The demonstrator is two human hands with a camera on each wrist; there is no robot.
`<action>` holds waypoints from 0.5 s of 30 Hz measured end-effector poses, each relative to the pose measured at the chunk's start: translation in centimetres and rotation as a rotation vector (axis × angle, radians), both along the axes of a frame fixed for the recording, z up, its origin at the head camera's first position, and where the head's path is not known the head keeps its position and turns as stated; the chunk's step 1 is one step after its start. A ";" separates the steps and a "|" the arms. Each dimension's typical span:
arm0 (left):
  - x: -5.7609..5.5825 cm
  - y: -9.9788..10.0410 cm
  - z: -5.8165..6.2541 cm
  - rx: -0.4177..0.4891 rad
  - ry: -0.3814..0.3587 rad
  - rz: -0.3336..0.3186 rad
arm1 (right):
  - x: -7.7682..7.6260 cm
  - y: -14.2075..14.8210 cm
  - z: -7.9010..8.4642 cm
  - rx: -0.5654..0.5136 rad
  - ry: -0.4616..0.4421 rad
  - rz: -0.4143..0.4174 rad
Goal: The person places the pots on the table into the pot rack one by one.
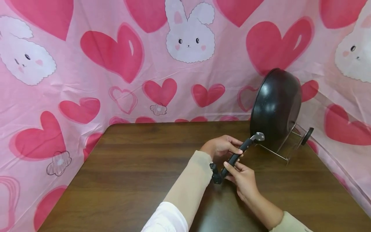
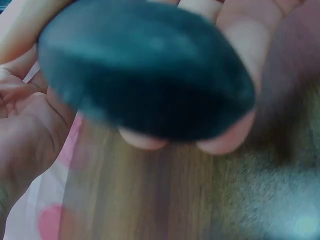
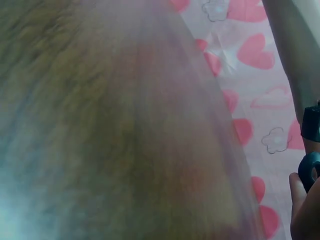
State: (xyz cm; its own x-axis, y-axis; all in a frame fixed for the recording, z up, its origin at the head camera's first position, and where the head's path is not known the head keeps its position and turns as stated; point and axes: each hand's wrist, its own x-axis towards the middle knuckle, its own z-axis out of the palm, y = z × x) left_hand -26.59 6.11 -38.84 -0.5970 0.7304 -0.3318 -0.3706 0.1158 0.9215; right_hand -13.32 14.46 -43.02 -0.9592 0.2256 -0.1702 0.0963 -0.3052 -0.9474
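Both hands hold a black pan handle [image 1: 235,157] with a metal bracket at its upper end. My left hand [image 1: 221,146] pinches its upper part, thumb on top. My right hand [image 1: 245,182] grips the lower part between thumb and fingers. Beyond the bracket a black wok [image 1: 276,103] stands tipped on its side; whether bracket and wok are joined I cannot tell. In the left wrist view the handle [image 2: 150,75] looms blurred, with fingertips below it. At the right wrist view's edge, the handle's looped end [image 3: 308,169] shows above my right hand [image 3: 307,212].
A wire rack [image 1: 273,151] stands by the wok, with a black round knob [image 1: 307,136] beside it. Everything is on a brown wooden table [image 1: 139,174]. A pink cloth with hearts and rabbits [image 1: 203,74] hangs behind and along the sides.
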 end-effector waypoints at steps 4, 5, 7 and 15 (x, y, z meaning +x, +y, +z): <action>0.0 -0.1 0.2 0.014 -0.017 -0.005 | -0.2 0.0 0.0 -0.010 0.007 0.000; 0.0 -0.1 0.2 0.015 -0.013 -0.007 | -0.2 0.1 0.0 -0.013 0.006 0.001; 0.0 -0.2 0.2 0.012 -0.005 -0.005 | -0.3 0.2 0.0 -0.014 -0.005 0.007; 0.0 -0.1 -1.0 -0.050 0.149 0.015 | -1.1 1.5 -0.8 0.041 -0.076 0.086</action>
State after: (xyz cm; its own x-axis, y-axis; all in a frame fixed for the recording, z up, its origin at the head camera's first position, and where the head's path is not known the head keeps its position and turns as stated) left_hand -26.55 5.99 -39.83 -0.6528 0.7062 -0.2742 -0.2320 0.1583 0.9598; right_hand -14.41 15.93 -43.77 -0.9600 0.1513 -0.2358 0.1928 -0.2538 -0.9478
